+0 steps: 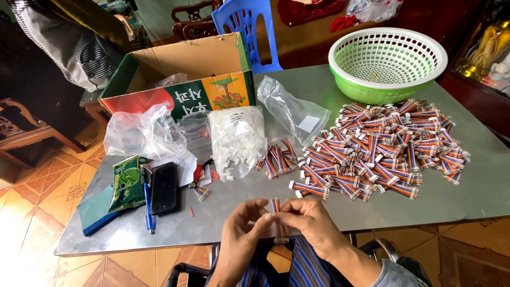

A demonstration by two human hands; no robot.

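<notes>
- Low in the middle of the frame, the left hand point(240, 229) and the right hand point(311, 226) meet over the near edge of the worktop point(467, 196), both pinching one short ribbon cable point(276, 212) of striped, many-coloured wires. The fingers of each hand are closed on its upper part, which stands roughly upright between them, probably so the end can be seen and worked close to the body.
- A white connector end point(281, 240) hangs at the cable's lower tip, just above the person's lap.
- To the right of centre a wide pile of like cables point(382, 146) is spread flat on the worktop, within easy reach of the right hand; a smaller bunch point(276, 158) lies apart to its left.
- The green-and-white plastic basket point(388, 64), upper right, looks empty as far as its mesh shows.
- A clear bag point(237, 139) at centre is packed with small white plastic parts, some spilled at its mouth.
- An open cardboard box point(180, 74), upper left, holds crumpled plastic.
- At left lie a black phone point(164, 187), a blue pen point(149, 204) and a green packet point(127, 183).
</notes>
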